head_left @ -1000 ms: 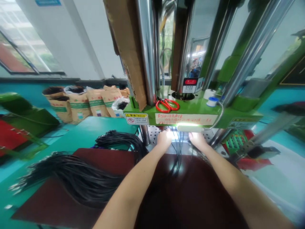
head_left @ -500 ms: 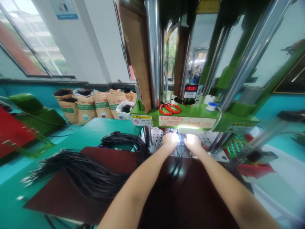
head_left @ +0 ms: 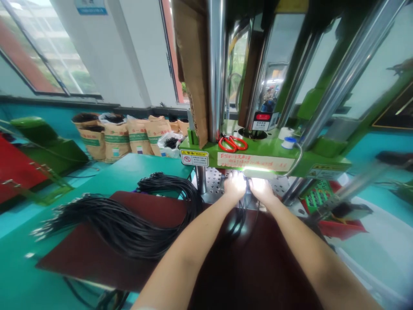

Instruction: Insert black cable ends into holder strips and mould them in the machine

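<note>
Both of my arms reach forward beneath the green crossbeam point(head_left: 206, 148) of an upright machine. My left hand point(head_left: 235, 186) is curled closed by the perforated metal plate point(head_left: 213, 183), its fingertips hidden. Close beside it on the right, my right hand point(head_left: 260, 189) is also curled, washed out by the bright lamp point(head_left: 260, 173) above it. A few thin black cables point(head_left: 239, 219) run from between the hands down onto the dark brown board point(head_left: 219, 262). What the fingers grip cannot be made out.
A thick bundle of black cables point(head_left: 129, 234) with metallic ends lies left on the board and green table point(head_left: 129, 172). Red-handled scissors point(head_left: 232, 144) and a blue-white spool point(head_left: 288, 142) sit on the crossbeam. Steel columns point(head_left: 216, 73) flank the work area. Paper sacks point(head_left: 118, 140) stand behind.
The view has shifted slightly, so the machine sits a little higher and further right. Both hands stay at the plate, reaching slightly further in under the lamp.
</note>
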### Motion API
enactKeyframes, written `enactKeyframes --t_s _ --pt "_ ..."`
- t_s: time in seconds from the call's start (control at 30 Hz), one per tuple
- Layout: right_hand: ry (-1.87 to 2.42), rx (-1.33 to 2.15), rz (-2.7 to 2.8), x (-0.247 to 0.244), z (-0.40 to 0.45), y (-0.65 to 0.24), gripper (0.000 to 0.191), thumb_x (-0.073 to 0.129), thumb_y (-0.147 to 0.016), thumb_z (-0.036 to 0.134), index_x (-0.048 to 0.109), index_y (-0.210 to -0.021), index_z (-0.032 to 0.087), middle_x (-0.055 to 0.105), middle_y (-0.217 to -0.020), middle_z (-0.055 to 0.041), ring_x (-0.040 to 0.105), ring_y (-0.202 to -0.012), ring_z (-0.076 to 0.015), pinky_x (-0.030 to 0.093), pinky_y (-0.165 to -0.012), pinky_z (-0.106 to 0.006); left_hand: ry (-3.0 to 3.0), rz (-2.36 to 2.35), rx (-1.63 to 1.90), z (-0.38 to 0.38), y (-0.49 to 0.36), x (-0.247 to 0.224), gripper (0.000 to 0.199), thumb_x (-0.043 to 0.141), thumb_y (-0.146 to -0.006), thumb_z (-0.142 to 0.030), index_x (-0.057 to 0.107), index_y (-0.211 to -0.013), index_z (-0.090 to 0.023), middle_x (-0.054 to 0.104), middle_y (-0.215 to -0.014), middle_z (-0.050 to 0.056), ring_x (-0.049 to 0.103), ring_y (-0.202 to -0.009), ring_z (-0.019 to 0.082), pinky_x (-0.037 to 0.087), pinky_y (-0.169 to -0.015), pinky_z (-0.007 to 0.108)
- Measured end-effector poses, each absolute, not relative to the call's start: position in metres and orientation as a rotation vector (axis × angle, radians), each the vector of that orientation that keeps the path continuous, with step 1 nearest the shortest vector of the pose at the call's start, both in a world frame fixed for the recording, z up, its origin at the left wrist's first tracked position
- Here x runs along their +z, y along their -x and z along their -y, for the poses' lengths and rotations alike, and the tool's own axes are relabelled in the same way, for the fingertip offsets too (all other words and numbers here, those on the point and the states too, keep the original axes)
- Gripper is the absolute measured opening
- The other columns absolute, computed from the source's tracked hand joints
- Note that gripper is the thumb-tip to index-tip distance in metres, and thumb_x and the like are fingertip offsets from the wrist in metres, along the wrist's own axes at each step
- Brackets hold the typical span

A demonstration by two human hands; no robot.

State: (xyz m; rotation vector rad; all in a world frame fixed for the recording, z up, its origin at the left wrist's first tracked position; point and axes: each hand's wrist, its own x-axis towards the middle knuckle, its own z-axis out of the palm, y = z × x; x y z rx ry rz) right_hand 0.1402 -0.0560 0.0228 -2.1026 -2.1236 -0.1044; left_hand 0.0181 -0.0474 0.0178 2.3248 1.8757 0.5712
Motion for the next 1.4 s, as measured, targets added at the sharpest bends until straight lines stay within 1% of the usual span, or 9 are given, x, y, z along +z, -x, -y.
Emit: enactKeyframes --t_s 0.1,0.2,0.33,0.5,0.8,0.97,1.07,1.2,1.4 --pt "2.069 -0.107 2.147 0.025 0.054 -0.135 0.032 0.034 -0.090 0.027 0.061 -0.104 0.016 0.063 -0.109 -0.0121 0.057 -0.104 -0.0233 0.041 -0.085 -0.030 -2.373 -1.815 0.566 0.052 -0.024 0.016 0.030 0.037 -0.086 -0.026 0.059 -0.101 -0.011 0.061 -0.101 0.013 0.051 -0.102 0.024 0.043 -0.082 0.034" --pt "2.092 -0.090 2.151 0.023 0.049 -0.129 0.030 0.038 -0.088 0.028 0.062 -0.100 0.014 0.065 -0.104 -0.0125 0.060 -0.097 -0.0220 0.043 -0.082 -0.029 -2.390 -1.781 0.526 0.053 -0.027 0.015 0.030 0.037 -0.086 -0.025 0.061 -0.095 -0.009 0.064 -0.087 0.014 0.052 -0.098 0.025 0.040 -0.084 0.036" --pt "2.133 -0.099 2.122 0.018 0.045 -0.123 0.028 0.040 -0.086 0.024 0.062 -0.099 0.012 0.065 -0.100 -0.0145 0.062 -0.092 -0.0229 0.045 -0.078 -0.030 -2.396 -1.765 0.488 0.052 -0.027 0.018 0.030 0.038 -0.086 -0.023 0.062 -0.093 -0.006 0.065 -0.086 0.015 0.052 -0.098 0.026 0.036 -0.087 0.039" --pt "2.090 -0.152 2.132 0.014 0.042 -0.125 0.029 0.037 -0.087 0.020 0.063 -0.096 0.011 0.066 -0.098 -0.0152 0.061 -0.094 -0.0240 0.044 -0.081 -0.031 -2.398 -1.742 0.487 0.050 -0.028 0.022 0.030 0.036 -0.086 -0.019 0.064 -0.085 -0.009 0.066 -0.083 0.013 0.052 -0.098 0.026 0.032 -0.090 0.039" --pt "1.996 -0.222 2.216 0.009 0.035 -0.130 0.031 0.035 -0.087 0.017 0.062 -0.098 0.009 0.065 -0.095 -0.0164 0.059 -0.093 -0.0259 0.044 -0.080 -0.034 -2.394 -1.748 0.569 0.042 -0.031 0.012 0.028 0.037 -0.086 -0.020 0.064 -0.087 -0.011 0.065 -0.083 0.012 0.052 -0.097 0.025 0.033 -0.090 0.040" --pt "1.866 -0.259 2.300 0.011 0.041 -0.140 0.036 0.029 -0.090 0.019 0.062 -0.101 0.008 0.064 -0.097 -0.0182 0.059 -0.090 -0.0249 0.042 -0.081 -0.035 -2.417 -1.785 0.684 0.039 -0.026 0.015 0.031 0.035 -0.087 -0.019 0.059 -0.104 -0.012 0.061 -0.103 0.014 0.048 -0.105 0.027 0.035 -0.090 0.040" --pt "1.764 -0.264 2.363 0.007 0.045 -0.154 0.038 0.028 -0.092 0.023 0.061 -0.105 0.009 0.063 -0.102 -0.0175 0.057 -0.095 -0.0245 0.040 -0.085 -0.035 -2.521 -1.667 0.723 0.037 -0.015 0.016 0.032 0.038 -0.087 -0.028 0.056 -0.112 -0.016 0.058 -0.113 0.011 0.047 -0.109 0.024 0.035 -0.093 0.036" --pt "1.682 -0.230 2.433 0.001 0.043 -0.168 0.035 0.034 -0.091 0.030 0.060 -0.106 0.013 0.063 -0.107 -0.0137 0.055 -0.099 -0.0237 0.038 -0.088 -0.034 -2.673 -1.408 0.685 0.031 -0.002 0.009 0.037 0.044 -0.085 -0.042 0.057 -0.111 -0.020 0.057 -0.120 0.006 0.044 -0.116 0.021 0.028 -0.102 0.034" --pt "1.683 -0.145 2.470 0.005 0.038 -0.170 0.035 0.034 -0.092 0.034 0.060 -0.108 0.016 0.064 -0.107 -0.0111 0.056 -0.099 -0.0219 0.039 -0.086 -0.031 -2.675 -1.375 0.679 0.023 -0.001 -0.003 0.049 0.038 -0.085 -0.050 0.052 -0.120 -0.018 0.055 -0.124 0.009 0.042 -0.120 0.020 0.023 -0.105 0.035"
